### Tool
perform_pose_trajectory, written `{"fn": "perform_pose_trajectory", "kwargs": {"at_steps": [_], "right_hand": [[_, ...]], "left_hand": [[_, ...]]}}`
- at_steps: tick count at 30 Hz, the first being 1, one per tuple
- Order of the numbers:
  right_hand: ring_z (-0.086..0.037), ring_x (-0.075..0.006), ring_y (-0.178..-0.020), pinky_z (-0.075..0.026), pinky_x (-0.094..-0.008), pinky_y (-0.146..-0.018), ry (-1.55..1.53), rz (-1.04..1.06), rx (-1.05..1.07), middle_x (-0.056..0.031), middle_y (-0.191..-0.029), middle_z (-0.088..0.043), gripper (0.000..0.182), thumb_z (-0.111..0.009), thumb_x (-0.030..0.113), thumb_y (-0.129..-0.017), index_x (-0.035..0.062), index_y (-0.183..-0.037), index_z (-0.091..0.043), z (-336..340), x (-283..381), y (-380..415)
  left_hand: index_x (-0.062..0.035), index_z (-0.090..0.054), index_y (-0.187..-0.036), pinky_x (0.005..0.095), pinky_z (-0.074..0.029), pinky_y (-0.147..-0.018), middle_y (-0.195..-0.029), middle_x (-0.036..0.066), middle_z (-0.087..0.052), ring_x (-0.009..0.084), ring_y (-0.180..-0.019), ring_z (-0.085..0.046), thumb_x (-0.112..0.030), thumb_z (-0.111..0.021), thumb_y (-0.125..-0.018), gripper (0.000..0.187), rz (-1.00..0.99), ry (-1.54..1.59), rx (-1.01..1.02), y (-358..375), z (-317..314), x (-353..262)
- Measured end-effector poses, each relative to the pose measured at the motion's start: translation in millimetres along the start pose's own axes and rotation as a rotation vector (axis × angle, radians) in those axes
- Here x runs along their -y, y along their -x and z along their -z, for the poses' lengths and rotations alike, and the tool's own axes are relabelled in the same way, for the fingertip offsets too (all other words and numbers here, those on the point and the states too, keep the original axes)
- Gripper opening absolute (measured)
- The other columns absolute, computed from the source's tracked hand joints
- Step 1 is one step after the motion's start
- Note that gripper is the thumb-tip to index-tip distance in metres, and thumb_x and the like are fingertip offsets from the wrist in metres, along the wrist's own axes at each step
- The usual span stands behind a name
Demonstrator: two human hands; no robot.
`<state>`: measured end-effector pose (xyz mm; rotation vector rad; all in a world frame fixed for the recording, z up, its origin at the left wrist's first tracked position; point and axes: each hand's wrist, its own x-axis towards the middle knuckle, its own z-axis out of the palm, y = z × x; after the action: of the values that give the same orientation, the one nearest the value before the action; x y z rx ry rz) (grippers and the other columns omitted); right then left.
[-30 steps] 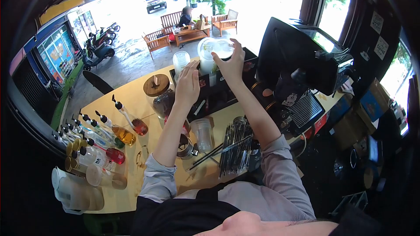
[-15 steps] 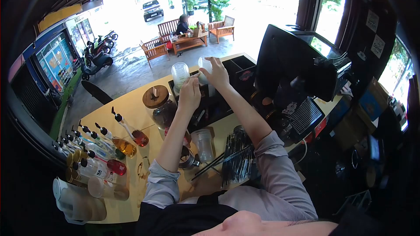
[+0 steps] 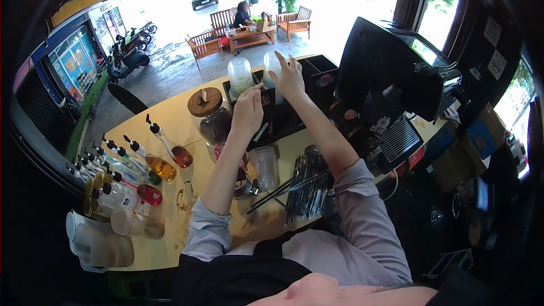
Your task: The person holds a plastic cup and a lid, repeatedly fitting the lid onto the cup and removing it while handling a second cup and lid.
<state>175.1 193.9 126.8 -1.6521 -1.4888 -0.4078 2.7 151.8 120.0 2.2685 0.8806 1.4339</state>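
Note:
Two stacks of clear plastic cups rise from the black counter organizer (image 3: 271,114), the left cup stack (image 3: 240,72) and the right cup stack (image 3: 271,62). My right hand (image 3: 289,79) is at the right stack with thumb and fingers spread apart beside it. Close below the left stack is my left hand (image 3: 247,112), its fingers held together and bent; what they hold, if anything, is hidden. Beside my left wrist stands a large jar with dark contents (image 3: 215,126) and a wooden lid (image 3: 204,102). Another clear cup stack (image 3: 264,169) lies nearer my body.
Pump bottles (image 3: 160,167) and a pitcher (image 3: 93,238) crowd the left counter. Wrapped black straws (image 3: 306,190) and a metal cup (image 3: 243,184) lie in front. A black monitor (image 3: 391,68) stands right. A person (image 3: 242,17) sits outside at a wooden table (image 3: 249,38).
My right hand's fingers have spread and lifted at the right cup stack. My left hand stays just below the left stack. The whole view has shifted slightly.

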Motion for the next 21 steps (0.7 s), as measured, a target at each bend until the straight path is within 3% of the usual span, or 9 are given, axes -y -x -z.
{"fn": "perform_pose_trajectory", "kwargs": {"at_steps": [3, 5, 7, 10, 12, 15, 18, 19, 21], "right_hand": [[-0.039, -0.0426, -0.132, -0.035, -0.0486, -0.110, -0.201, 0.191, -0.225, -0.0253, -0.138, -0.045, 0.064, -0.068, 0.022, -0.087, 0.0131, -0.145, -0.041, 27, 22, 43], [-0.043, -0.0444, -0.127, -0.033, -0.0506, -0.110, -0.364, 0.212, -0.157, -0.0247, -0.134, -0.047, 0.060, -0.064, 0.014, -0.083, 0.0004, -0.138, -0.043, 22, 28, 96], [-0.044, -0.0425, -0.127, -0.037, -0.0483, -0.108, -0.578, 0.117, 0.117, -0.0234, -0.135, -0.047, 0.066, -0.070, 0.014, -0.079, -0.0003, -0.138, -0.042, 21, 31, 154], [-0.043, -0.0421, -0.128, -0.038, -0.0468, -0.107, -0.525, 0.105, 0.242, -0.0230, -0.137, -0.047, 0.076, -0.072, 0.019, -0.079, 0.0040, -0.145, -0.037, -19, 13, 212], [-0.042, -0.0415, -0.130, -0.038, -0.0488, -0.107, -0.284, -0.178, 0.582, -0.0206, -0.139, -0.047, 0.075, -0.075, 0.024, -0.078, 0.0088, -0.144, -0.042, -28, 9, 226], [-0.044, -0.0404, -0.129, -0.039, -0.0515, -0.105, -0.215, -0.226, 0.699, -0.0164, -0.135, -0.051, 0.066, -0.078, 0.026, -0.077, 0.0103, -0.136, -0.051, -18, -4, 227], [-0.049, -0.0410, -0.123, -0.040, -0.0530, -0.101, -0.432, -0.244, 0.542, -0.0153, -0.123, -0.056, 0.053, -0.076, 0.021, -0.077, 0.0078, -0.124, -0.056, -7, -23, 230], [-0.054, -0.0384, -0.115, -0.041, -0.0539, -0.098, -0.435, -0.170, 0.388, -0.0135, -0.112, -0.059, 0.046, -0.077, 0.020, -0.077, 0.0071, -0.118, -0.060, 5, -20, 230], [-0.056, -0.0371, -0.112, -0.040, -0.0524, -0.100, -0.367, -0.114, 0.317, -0.0133, -0.111, -0.060, 0.046, -0.077, 0.019, -0.076, 0.0069, -0.117, -0.060, 26, -13, 230]], "left_hand": [[0.0021, -0.062, -0.122, 0.0441, -0.043, -0.103, -0.120, 0.025, -0.064, 0.0414, -0.117, -0.057, -0.022, -0.034, -0.106, 0.041, -0.011, 0.033, -0.037, 24, 12, -12], [0.0031, -0.061, -0.123, 0.0421, -0.043, -0.104, -0.121, 0.024, -0.064, 0.0385, -0.119, -0.058, -0.023, -0.033, -0.106, 0.042, -0.017, 0.043, -0.051, 44, 18, -17], [0.0042, -0.061, -0.123, 0.0401, -0.042, -0.105, -0.123, 0.022, -0.064, 0.0356, -0.120, -0.059, -0.024, -0.032, -0.107, 0.044, -0.025, 0.057, -0.060, 67, 18, -24], [0.0030, -0.062, -0.121, 0.0437, -0.041, -0.106, -0.122, 0.022, -0.064, 0.0393, -0.122, -0.056, -0.023, -0.034, -0.106, 0.041, 0.037, 0.160, -0.047, 106, 8, -34], [0.0037, -0.061, -0.123, 0.0438, -0.039, -0.107, -0.124, 0.022, -0.063, 0.0403, -0.123, -0.055, -0.024, -0.033, -0.106, 0.043, 0.118, 0.226, 0.018, 131, -8, -34], [0.0038, -0.059, -0.127, 0.0432, -0.038, -0.109, -0.131, 0.023, -0.059, 0.0397, -0.127, -0.051, -0.024, -0.033, -0.106, 0.043, 0.145, 0.188, 0.090, 162, -28, -22], [0.0034, -0.052, -0.136, 0.0429, -0.035, -0.112, -0.140, 0.024, -0.051, 0.0398, -0.132, -0.046, -0.023, -0.033, -0.105, 0.044, 0.233, 0.105, 0.146, 182, -38, -14], [0.0034, -0.052, -0.136, 0.0429, -0.035, -0.112, -0.140, 0.024, -0.051, 0.0398, -0.132, -0.046, -0.023, -0.033, -0.105, 0.044, 0.237, 0.107, 0.151, 186, -42, -11], [0.0022, -0.039, -0.146, 0.0435, -0.032, -0.114, -0.147, 0.024, -0.044, 0.0406, -0.136, -0.041, -0.018, -0.035, -0.104, 0.047, 0.223, 0.027, 0.122, 194, -52, -2]]}}
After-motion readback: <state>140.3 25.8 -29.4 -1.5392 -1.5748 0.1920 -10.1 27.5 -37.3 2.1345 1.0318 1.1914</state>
